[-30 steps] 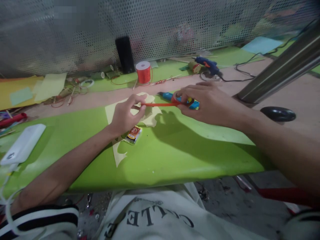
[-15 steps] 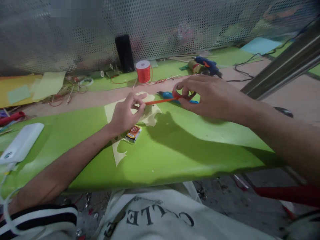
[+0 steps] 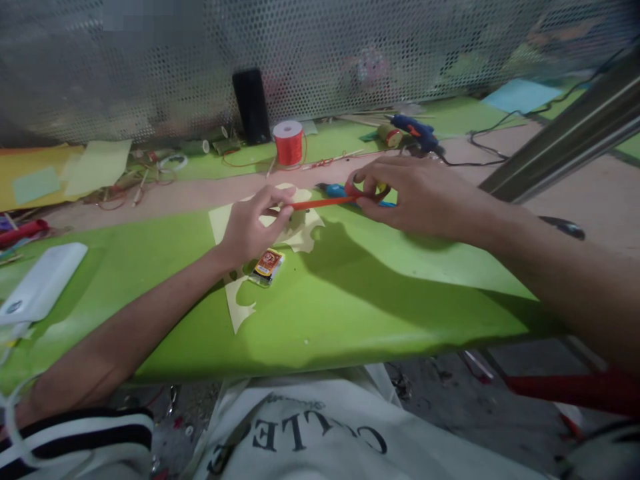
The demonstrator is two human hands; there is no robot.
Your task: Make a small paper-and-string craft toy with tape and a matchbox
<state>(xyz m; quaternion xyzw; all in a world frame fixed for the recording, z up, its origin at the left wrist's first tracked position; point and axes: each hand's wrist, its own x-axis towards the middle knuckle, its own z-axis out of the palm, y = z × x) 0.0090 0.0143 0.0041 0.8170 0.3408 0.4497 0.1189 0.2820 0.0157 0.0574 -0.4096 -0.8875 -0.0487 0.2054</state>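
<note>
While the left hand (image 3: 257, 223) pinches the left end of the strip (image 3: 325, 202), the right hand (image 3: 415, 193) grips the roll (image 3: 351, 185), above the table (image 3: 320, 333). A length is drawn out, seemingly not yet separated; how much is left, I cannot tell. The paper (image 3: 221, 223) and the packet (image 3: 267, 265) lie near the left hand, the spool (image 3: 289, 148) stands far, and the blue tool (image 3: 333, 191), partly hidden, seems closest to obstructing.

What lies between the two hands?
In the head view, a red strip runs from the left hand to a roll in the right hand; behind it show a blue tool and pale paper.
</note>
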